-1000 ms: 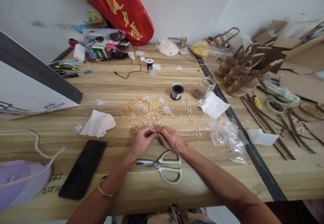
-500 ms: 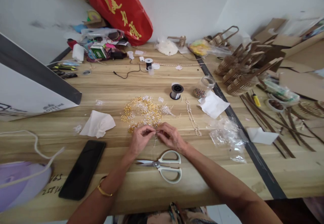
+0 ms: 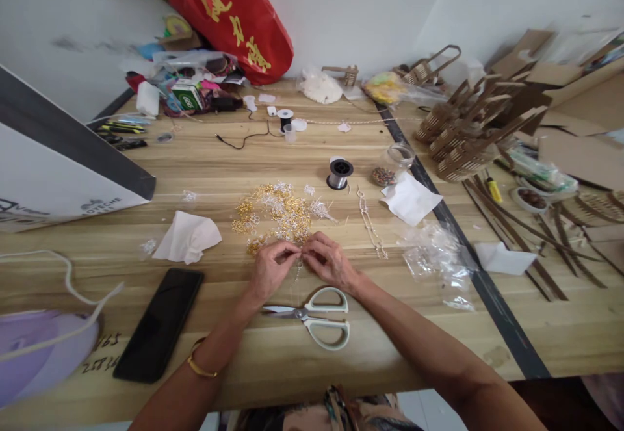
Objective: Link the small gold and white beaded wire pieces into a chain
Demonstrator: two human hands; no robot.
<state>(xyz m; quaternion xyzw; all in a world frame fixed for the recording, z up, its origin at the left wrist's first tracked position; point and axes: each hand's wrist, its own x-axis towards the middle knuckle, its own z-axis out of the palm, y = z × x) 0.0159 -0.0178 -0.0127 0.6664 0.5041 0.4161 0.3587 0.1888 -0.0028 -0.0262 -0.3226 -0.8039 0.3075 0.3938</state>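
My left hand (image 3: 275, 267) and my right hand (image 3: 327, 263) meet at the fingertips, both pinched closed. From between them hangs a thin beaded chain (image 3: 298, 272), with fine thread or wire trailing down; what lies right under the fingertips is too small to make out. Just beyond the hands spreads a pile of gold and silver beads (image 3: 280, 210). Scissors with pale handles (image 3: 327, 317) lie partly spread on the table below the hands, blades toward the left. Off to the right rests a finished-looking beaded strand (image 3: 371, 226).
A wire spool (image 3: 340, 174) and a glass jar (image 3: 398, 156) stand behind the beads. To the left are a crumpled tissue (image 3: 188, 237) and a black phone (image 3: 158, 327). Plastic bags (image 3: 439, 262) lie at right, near small woven baskets (image 3: 468, 135). A red bag (image 3: 234, 21) leans at the back.
The hands stay pinched together in nearly the same place. The whole view shifts very slightly; nothing else visibly moves.
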